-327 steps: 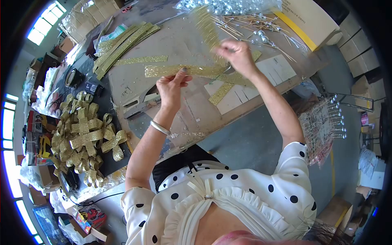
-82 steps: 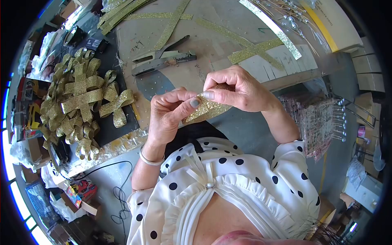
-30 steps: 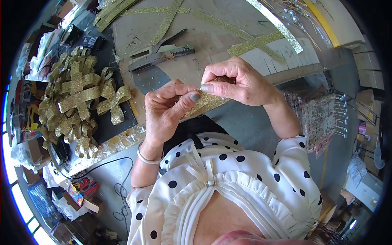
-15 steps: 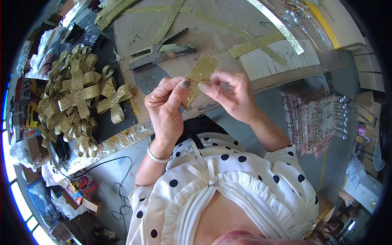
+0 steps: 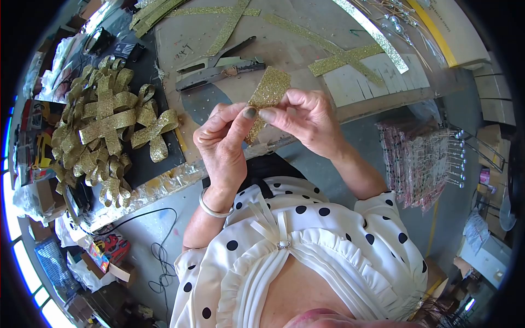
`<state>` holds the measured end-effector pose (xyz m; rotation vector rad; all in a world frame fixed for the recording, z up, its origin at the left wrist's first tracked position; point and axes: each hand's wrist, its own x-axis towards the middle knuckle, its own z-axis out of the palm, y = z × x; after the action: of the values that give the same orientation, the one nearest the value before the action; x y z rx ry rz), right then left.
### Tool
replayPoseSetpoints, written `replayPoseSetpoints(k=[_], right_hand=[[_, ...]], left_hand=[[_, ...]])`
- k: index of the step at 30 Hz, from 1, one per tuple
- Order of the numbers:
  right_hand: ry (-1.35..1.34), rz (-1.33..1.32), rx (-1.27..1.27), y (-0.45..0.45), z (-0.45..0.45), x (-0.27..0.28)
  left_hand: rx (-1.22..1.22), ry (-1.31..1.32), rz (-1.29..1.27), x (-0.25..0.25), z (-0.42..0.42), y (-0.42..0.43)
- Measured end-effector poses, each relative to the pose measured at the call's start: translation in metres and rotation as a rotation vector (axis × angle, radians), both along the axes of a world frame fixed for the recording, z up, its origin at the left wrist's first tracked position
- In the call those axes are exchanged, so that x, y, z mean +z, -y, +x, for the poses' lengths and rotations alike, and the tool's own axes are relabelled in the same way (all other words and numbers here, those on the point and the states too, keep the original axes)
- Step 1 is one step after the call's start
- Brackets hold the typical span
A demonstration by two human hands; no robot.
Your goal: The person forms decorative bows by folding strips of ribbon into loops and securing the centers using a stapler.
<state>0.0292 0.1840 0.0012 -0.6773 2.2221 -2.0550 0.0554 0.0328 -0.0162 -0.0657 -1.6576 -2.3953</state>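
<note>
A short gold glitter ribbon piece (image 5: 271, 87) is held near the table's front edge, pinched narrow at its middle. My left hand (image 5: 226, 136) grips it from the left between thumb and fingers. From the right, my right hand (image 5: 308, 121) pinches the same piece, its thumb tip beside the left thumb. The ribbon's wide upper end sticks up between the hands, and a shorter end shows below. Behind the hands lies a stapler-like tool (image 5: 219, 74) on the table. Further right, two gold strips (image 5: 345, 57) cross each other.
Looped gold bows (image 5: 109, 128) are piled on a black surface at left. More gold strips (image 5: 158, 15) lie at the back left. A silver strip (image 5: 377, 41), beaded sticks (image 5: 402, 27) and a cardboard box (image 5: 456, 33) are at back right. Wrapped bundles (image 5: 415, 161) hang at right.
The ribbon was low and mostly covered by both hands a second ago; now its upper end stands up between them. My right hand has closed in on the ribbon's middle since half a second ago.
</note>
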Motion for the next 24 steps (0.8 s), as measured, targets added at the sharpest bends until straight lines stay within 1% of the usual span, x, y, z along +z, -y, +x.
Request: replayPoseSetpoints(k=[4,6,7,9,10,12,13,14,16,18,19,21,23,24], right_hand=[[-0.019,0.018,-0.001,0.0,-0.003,0.003],[-0.042,0.018,0.046,-0.002,-0.006,0.003],[-0.043,0.017,0.046,-0.004,-0.008,0.002],[-0.008,-0.006,0.103,-0.007,-0.01,-0.001],[-0.007,-0.006,0.104,-0.01,-0.01,0.002],[0.046,0.102,0.161,-0.017,-0.012,0.014],[0.045,0.102,0.161,-0.017,-0.013,0.014],[0.028,0.111,0.186,-0.018,-0.013,0.014],[0.01,0.119,0.21,-0.02,-0.016,0.015],[-0.132,0.161,0.246,-0.022,-0.018,0.018],[-0.133,0.16,0.245,-0.023,-0.019,0.017],[-0.054,0.202,0.298,-0.025,-0.022,0.017],[-0.066,0.212,0.307,-0.024,-0.025,0.018],[-0.078,0.224,0.317,-0.024,-0.026,0.019]], left_hand=[[0.012,0.017,-0.003,0.001,0.003,-0.001],[-0.041,0.063,0.138,0.0,0.003,-0.001],[-0.041,0.062,0.137,0.0,0.003,0.0],[-0.169,0.12,0.153,0.002,0.001,0.007],[-0.168,0.121,0.153,0.005,0.001,0.01],[-0.298,0.181,0.019,0.015,-0.001,0.016],[-0.332,0.191,-0.017,0.015,-0.002,0.019],[-0.333,0.19,-0.018,0.018,-0.003,0.02],[-0.413,0.163,-0.047,0.023,-0.005,0.021],[-0.454,0.154,-0.082,0.023,-0.008,0.024],[-0.493,0.148,-0.116,0.023,-0.009,0.024],[-0.464,0.125,-0.106,0.022,-0.009,0.023],[-0.44,0.101,-0.096,0.02,-0.009,0.02],[-0.4,0.097,-0.05,0.018,-0.009,0.019]])
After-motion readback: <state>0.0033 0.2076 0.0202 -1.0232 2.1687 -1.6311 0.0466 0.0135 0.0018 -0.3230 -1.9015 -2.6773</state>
